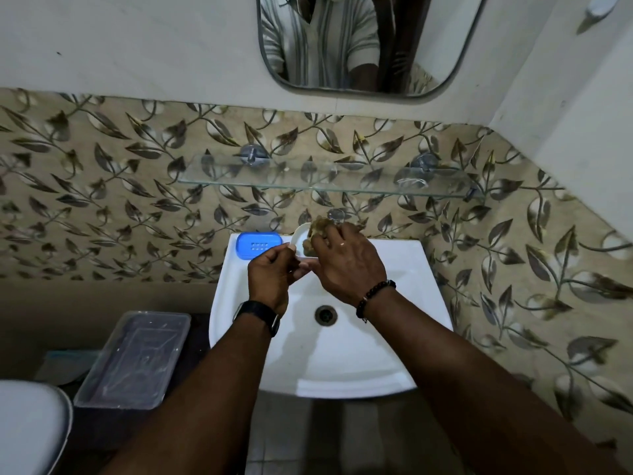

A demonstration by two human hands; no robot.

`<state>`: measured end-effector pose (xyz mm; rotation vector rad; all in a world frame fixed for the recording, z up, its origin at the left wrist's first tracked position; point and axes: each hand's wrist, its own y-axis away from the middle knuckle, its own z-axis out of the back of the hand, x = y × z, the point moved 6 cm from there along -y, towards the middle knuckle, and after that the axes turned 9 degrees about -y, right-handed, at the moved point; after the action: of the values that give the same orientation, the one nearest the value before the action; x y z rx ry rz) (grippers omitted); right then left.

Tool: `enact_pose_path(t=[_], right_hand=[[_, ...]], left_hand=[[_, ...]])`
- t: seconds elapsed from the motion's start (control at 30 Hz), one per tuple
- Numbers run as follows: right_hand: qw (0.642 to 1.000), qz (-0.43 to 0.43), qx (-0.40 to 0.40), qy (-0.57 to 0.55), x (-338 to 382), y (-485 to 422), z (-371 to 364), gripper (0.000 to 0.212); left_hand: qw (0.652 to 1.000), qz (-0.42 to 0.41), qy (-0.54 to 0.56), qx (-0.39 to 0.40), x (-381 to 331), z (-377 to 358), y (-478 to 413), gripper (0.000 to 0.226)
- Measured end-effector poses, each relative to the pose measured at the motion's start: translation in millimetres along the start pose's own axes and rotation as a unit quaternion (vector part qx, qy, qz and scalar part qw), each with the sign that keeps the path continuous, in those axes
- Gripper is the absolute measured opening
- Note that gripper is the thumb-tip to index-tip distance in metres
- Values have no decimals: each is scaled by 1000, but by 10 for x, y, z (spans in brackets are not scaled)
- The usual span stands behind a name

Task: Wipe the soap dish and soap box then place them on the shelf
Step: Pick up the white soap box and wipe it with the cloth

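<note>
My left hand (270, 274) has its grip closed on the white soap box (297, 238) over the sink (404, 337); my right hand (346, 265) presses a brown cloth (317, 231) into it.

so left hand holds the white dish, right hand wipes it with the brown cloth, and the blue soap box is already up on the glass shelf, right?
Not quite. In the head view the blue rectangular plastic soap box sits on the back rim of the white ceramic sink, not on the clear glass shelf. The rest holds: left hand holds the white oval dish, right hand wipes with the crumpled brown cloth.
</note>
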<state>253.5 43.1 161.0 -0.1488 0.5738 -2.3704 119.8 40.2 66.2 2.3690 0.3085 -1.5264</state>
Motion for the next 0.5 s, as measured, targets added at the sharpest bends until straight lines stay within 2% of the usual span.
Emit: enact_pose_path(t=[0.13,0.23,0.33,0.43,0.5], right_hand=[[998,-36,22,-45,55,16,-76,29],[983,-69,13,-171,80,59,-126,33],[956,-62,2,-285,81,65,-103,28],[958,-19,43,-284,12,37,-56,18],[973,0,55,-225,-82,-2,-17,27]], left_hand=[[1000,12,0,15,-12,-49,35,14],[999,16,-3,30,-18,-69,77,14],[999,14,-4,40,-69,-62,71,14],[999,-4,-29,46,-142,-53,67,14],[999,-11,-25,34,-167,-48,84,14]])
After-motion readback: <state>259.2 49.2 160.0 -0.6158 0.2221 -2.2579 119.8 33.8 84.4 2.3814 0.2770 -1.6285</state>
